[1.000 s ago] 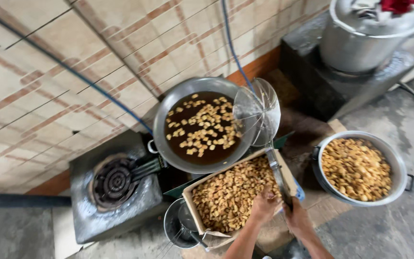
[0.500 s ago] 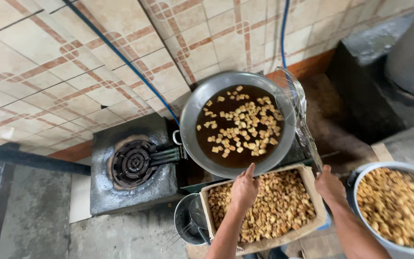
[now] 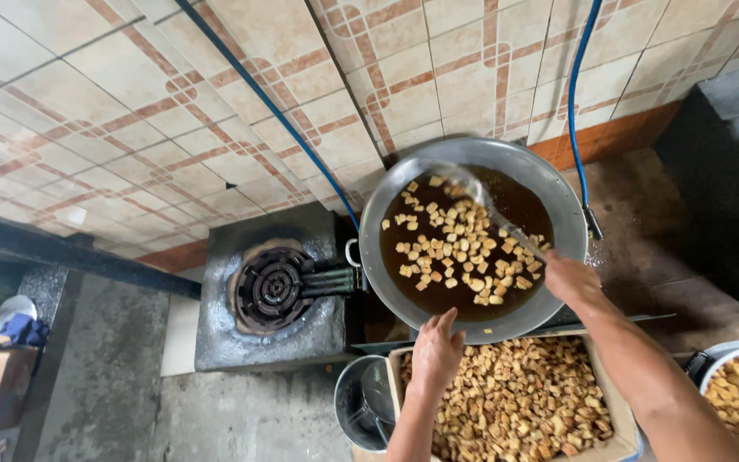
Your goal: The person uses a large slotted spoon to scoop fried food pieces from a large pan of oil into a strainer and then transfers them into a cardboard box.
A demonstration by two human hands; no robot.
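The right hand (image 3: 568, 278) gripped a wire skimmer (image 3: 472, 192) angled up-left into the round grey metal wok (image 3: 570, 205) of dark oil, while the left hand (image 3: 438, 349), fingers loosely spread, hovered over the cardboard tray of fried cubes (image 3: 519, 402).

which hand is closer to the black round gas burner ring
Left. The left hand hovers over the box of fried cubes, just right of the black round gas burner ring. The right hand is farther right, at the big metal wok.

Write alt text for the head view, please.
A right hand holds a wire skimmer in a wok of dark oil and golden cubes, while the left hand hovers over a tray of fried cubes; an unlit burner sits beside.
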